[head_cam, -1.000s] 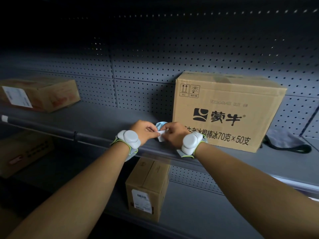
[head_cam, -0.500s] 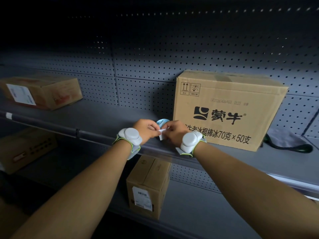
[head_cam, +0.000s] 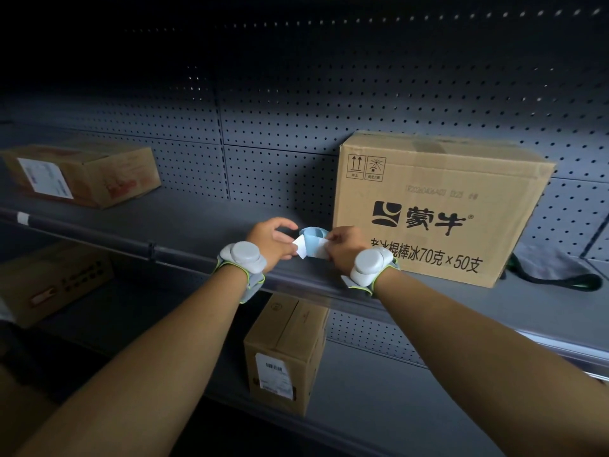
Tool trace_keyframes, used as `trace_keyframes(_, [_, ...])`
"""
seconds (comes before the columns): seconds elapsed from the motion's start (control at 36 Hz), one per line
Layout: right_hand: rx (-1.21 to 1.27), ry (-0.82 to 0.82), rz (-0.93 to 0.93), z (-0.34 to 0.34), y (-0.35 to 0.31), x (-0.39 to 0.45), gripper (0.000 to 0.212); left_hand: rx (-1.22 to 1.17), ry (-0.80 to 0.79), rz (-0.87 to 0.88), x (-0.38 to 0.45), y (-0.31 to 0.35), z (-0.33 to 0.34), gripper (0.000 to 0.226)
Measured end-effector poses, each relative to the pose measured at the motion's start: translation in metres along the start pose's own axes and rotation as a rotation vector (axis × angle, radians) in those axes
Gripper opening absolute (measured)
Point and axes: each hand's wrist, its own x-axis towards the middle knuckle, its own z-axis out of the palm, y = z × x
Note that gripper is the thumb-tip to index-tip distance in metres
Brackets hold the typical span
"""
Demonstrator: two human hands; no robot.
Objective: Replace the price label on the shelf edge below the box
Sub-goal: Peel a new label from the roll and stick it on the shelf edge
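Note:
A large brown cardboard box (head_cam: 438,206) with black printed characters stands on the middle shelf, right of centre. Just left of its lower corner, both hands meet above the shelf edge (head_cam: 296,285). My right hand (head_cam: 346,245) pinches a pale blue strip of label backing (head_cam: 314,247) that curls up behind. My left hand (head_cam: 270,240) pinches a small white label (head_cam: 300,248) at the strip's left end, partly lifted off the blue strip. Both wrists wear grey bands with a round white unit.
A flatter carton (head_cam: 85,173) with a white sticker lies far left on the same shelf. Below are a small upright carton (head_cam: 283,354) and another carton (head_cam: 49,285) at left. A dark cloth bag (head_cam: 553,268) lies right of the large box. Perforated panels back the shelves.
The hands have drawn slightly apart. More of the white label and blue strip shows between them now, with the label's corner lifted away from the strip.

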Motion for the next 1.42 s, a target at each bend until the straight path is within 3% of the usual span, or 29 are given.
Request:
trace_keyframes(0.19, [0.012, 0.035, 0.107, -0.005, 0.004, -0.003, 0.032, 0.074, 0.096, 0.022, -0.001, -0.004, -0.020, 0.030])
trace_keyframes(0.33, [0.174, 0.031, 0.044, 0.004, 0.000, -0.015, 0.030, 0.059, 0.133, 0.056, -0.011, 0.001, -0.020, 0.016])
trace_keyframes(0.39, [0.336, 0.061, 0.089, 0.005, -0.006, -0.021, 0.013, 0.063, 0.144, 0.081, -0.014, 0.002, -0.016, 0.017])
trace_keyframes(0.5, [0.733, -0.073, 0.328, -0.005, -0.018, -0.030, 0.040, 0.074, 0.128, 0.131, -0.021, 0.003, -0.008, 0.022])
trace_keyframes(0.58, [0.768, -0.236, 0.369, -0.015, -0.020, -0.044, 0.029, 0.083, 0.118, 0.162, -0.026, 0.005, -0.001, 0.025])
trace_keyframes(0.75, [0.979, -0.245, 0.351, -0.032, -0.006, -0.070, 0.014, 0.087, 0.078, 0.214, -0.041, 0.013, 0.016, 0.027])
trace_keyframes(0.89, [1.147, -0.146, 0.301, -0.051, 0.017, -0.105, 0.016, 0.046, -0.033, 0.272, -0.056, 0.018, 0.046, 0.028])
trace_keyframes(1.0, [1.056, -0.023, 0.310, -0.060, 0.030, -0.125, 0.021, 0.094, -0.135, 0.307, -0.067, 0.016, 0.066, 0.024])
trace_keyframes(1.22, [0.814, 0.292, 0.416, -0.076, 0.070, -0.180, 0.029, 0.037, -0.425, 0.094, -0.093, 0.008, 0.125, 0.009])
trace_keyframes(1.28, [0.784, 0.331, 0.447, -0.080, 0.081, -0.193, 0.034, -0.133, -0.485, -0.065, -0.107, 0.009, 0.143, 0.003])
trace_keyframes(1.33, [0.761, 0.346, 0.460, -0.080, 0.091, -0.201, 0.036, -0.301, -0.507, -0.206, -0.119, 0.010, 0.155, 0.012])
trace_keyframes(1.42, [0.736, 0.351, 0.455, -0.082, 0.104, -0.209, 0.036, -0.385, -0.491, -0.262, -0.136, 0.010, 0.170, 0.012])
